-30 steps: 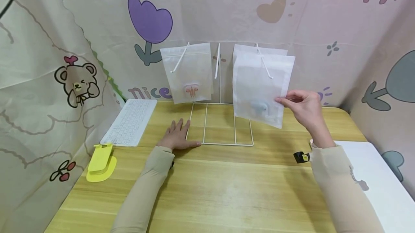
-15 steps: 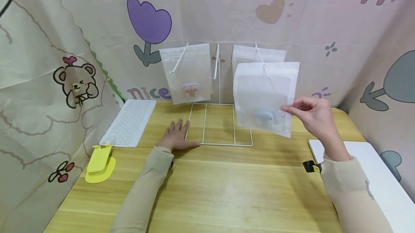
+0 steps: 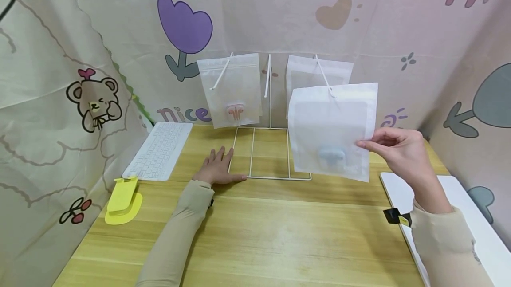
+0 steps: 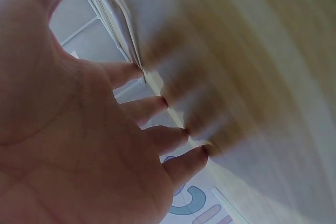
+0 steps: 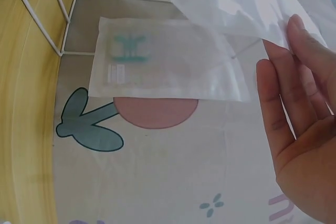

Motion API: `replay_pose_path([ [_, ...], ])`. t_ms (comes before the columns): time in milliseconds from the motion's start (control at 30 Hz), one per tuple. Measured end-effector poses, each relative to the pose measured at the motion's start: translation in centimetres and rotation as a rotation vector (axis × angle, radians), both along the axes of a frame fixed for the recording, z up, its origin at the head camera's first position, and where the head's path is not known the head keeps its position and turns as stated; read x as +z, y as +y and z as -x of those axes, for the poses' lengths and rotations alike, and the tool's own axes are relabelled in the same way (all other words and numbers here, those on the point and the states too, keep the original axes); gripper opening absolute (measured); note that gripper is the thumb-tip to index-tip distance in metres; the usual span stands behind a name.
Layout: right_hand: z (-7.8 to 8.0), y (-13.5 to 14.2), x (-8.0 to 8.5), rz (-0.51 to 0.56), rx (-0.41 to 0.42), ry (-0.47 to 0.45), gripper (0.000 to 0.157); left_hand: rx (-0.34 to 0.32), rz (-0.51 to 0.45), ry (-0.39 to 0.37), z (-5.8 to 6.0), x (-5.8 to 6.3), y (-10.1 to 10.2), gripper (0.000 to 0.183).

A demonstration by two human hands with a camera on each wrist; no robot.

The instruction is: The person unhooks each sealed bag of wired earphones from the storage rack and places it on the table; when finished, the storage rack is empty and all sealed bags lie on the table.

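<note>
My right hand (image 3: 403, 149) pinches the right edge of a translucent white zip bag (image 3: 331, 123) between thumb and fingers. A pale blue item shows faintly inside it. The tip of a white wire hook (image 3: 323, 71) shows at the bag's top edge. Farther back on that hook hangs another zip bag (image 3: 301, 73); in the right wrist view this rear bag (image 5: 173, 72) carries a green shape and a small label. With fingers spread, my left hand (image 3: 215, 167) rests on the table at the left side of the wire rack's base (image 3: 279, 178).
White bags (image 3: 229, 87) with a reddish print hang on the left hook; the middle hook (image 3: 268, 76) is bare. At the left lie a white keyboard (image 3: 161, 151) and a yellow stand (image 3: 123, 200). A silver-white laptop (image 3: 447, 189) lies at the right. Printed cloth surrounds the table.
My right hand has drawn the front bag toward me, down and rightward, along the hook to its tip, apart from the rear bag. My left hand has stayed in place.
</note>
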State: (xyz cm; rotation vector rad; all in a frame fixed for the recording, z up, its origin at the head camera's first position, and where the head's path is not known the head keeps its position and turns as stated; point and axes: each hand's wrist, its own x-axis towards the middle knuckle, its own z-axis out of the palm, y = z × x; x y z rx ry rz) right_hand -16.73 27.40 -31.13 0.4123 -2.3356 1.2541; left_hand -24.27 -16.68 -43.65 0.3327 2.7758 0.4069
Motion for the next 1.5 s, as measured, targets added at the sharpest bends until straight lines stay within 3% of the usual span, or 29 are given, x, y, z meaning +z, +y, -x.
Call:
replay_pose_path([
  [400, -1.5, 1.4, -0.5, 0.014, 0.085, -0.046, 0.015, -0.003, 0.002, -0.003, 0.1, -0.1, 0.1, 0.111],
  [667, -2.8, 2.1, -0.3, 0.061, 0.117, -0.025, 0.019, -0.004, 0.000, 0.003, 0.0, 0.2, 0.1, 0.110],
  [867, -3.5, 3.0, -0.5, 0.124, 0.217, -0.034, 0.022, -0.006, -0.007, 0.000, 0.0, 0.3, 0.1, 0.110],
  [1167, -4.1, 3.8, -1.8, -0.046, 0.233, -0.096, 0.028, -0.004, -0.008, -0.004, 0.0, 0.5, 0.0, 0.110],
  [1500, -3.6, 5.2, -4.6, -0.081, 0.199, -0.262, 0.015, -0.018, -0.009, -0.001, 0.2, 0.2, -0.1, 0.111],
])
